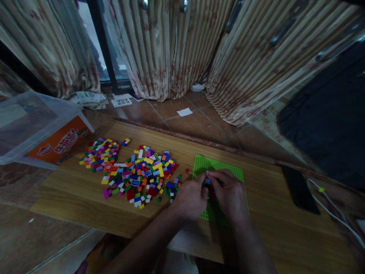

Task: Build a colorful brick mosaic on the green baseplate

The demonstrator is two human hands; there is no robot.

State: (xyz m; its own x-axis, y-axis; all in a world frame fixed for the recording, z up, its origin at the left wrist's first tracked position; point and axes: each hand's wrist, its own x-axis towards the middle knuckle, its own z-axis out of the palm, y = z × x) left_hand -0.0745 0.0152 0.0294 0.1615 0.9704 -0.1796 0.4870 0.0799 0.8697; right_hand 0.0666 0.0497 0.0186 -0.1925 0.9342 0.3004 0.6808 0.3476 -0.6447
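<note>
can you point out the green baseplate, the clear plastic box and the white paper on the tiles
green baseplate (205, 164), head view, bare studs near its far edge
clear plastic box (53, 108), head view, see-through wall above the orange label
white paper (184, 112), head view, middle of the sheet

The scene is dim, with a cool cast; pale daylight shows at the window (90, 30), in the gap between the curtains (151, 49), and a faint sheen lies on the tiled floor (139, 111); dark shadow pools between the hands (190, 198) and across the green baseplate (219, 165); the dark cloth (327, 118) at right loses nearly all detail; wide-angle distortion stretches the curtains outward and slants the worktop (82, 207); softness blurs fine edges, especially towards the corners.
</note>
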